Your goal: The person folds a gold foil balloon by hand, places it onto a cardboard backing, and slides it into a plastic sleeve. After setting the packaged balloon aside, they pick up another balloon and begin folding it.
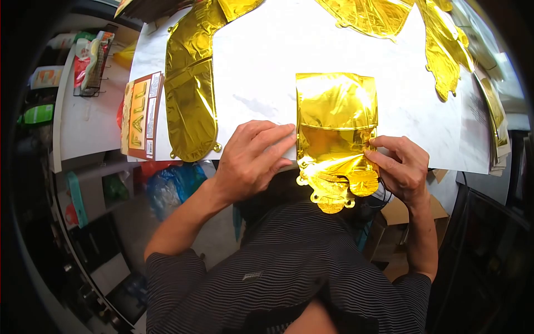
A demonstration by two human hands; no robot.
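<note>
A folded gold foil balloon (pixel 337 106) lies on the white table at its near edge, and its crumpled lower end with small tabs hangs over that edge. On its right side my right hand (pixel 401 167) pinches the foil between thumb and fingers. My left hand (pixel 253 156) is at the left side, fingers apart, with the fingertips close to the foil's left edge and nothing held. Further left lies a long flat gold foil balloon (pixel 191 106), bent at the top.
More gold foil (pixel 372 16) lies at the table's far side, with another piece (pixel 443 53) at the right. A "FALL" package (pixel 139 117) sits at the left edge of the white table (pixel 256 72). Below right is a cardboard box (pixel 392 231); bottles and a wire basket (pixel 92 67) stand left.
</note>
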